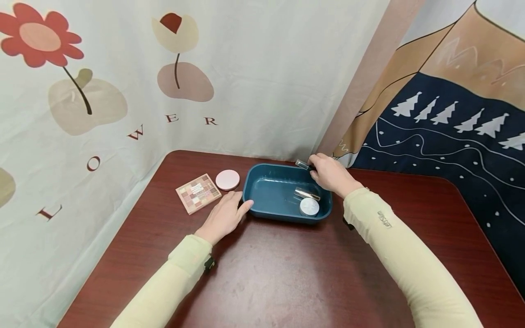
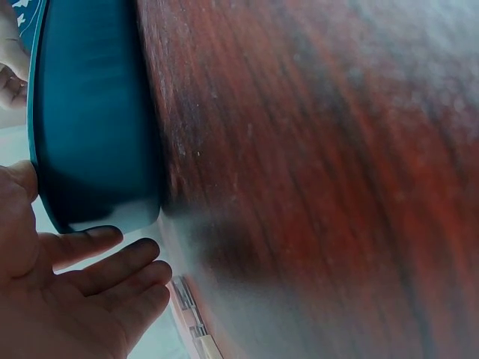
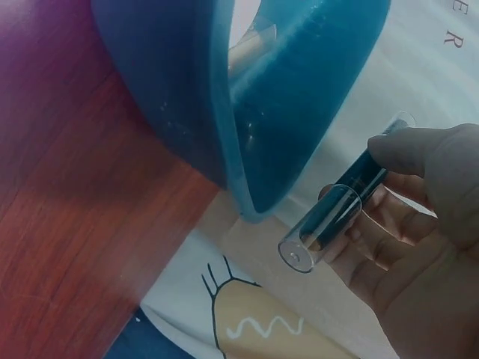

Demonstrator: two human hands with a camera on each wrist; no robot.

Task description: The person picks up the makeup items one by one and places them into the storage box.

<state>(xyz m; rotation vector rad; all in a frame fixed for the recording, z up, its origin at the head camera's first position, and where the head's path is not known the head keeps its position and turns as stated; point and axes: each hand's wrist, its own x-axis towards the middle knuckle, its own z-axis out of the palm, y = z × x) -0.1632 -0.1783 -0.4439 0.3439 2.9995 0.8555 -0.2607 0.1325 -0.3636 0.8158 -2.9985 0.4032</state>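
Note:
Between thumb and fingers, my right hand (image 1: 330, 173) holds a slim dark lipstick tube (image 3: 348, 198) with clear ends. It is at the far right rim of a deep blue plastic bin (image 1: 266, 214), and in the right wrist view it shows beyond the bin's corner. Inside the bin lie a gold-and-clear tube (image 1: 306, 194) and a round white-lidded container (image 1: 309, 207), both toward the right. My left hand (image 1: 224, 216) rests at the bin's left end, thumb at the rim and fingers extended along the outside, as the left wrist view shows.
Left of the bin, an open-faced eyeshadow palette (image 1: 198, 193) and a round pale pink compact (image 1: 227, 180) lie on the dark red wooden table (image 1: 262, 282). A white flower-print curtain (image 1: 254, 91) hangs behind, with a navy tree-print cloth (image 1: 447, 132) at the right.

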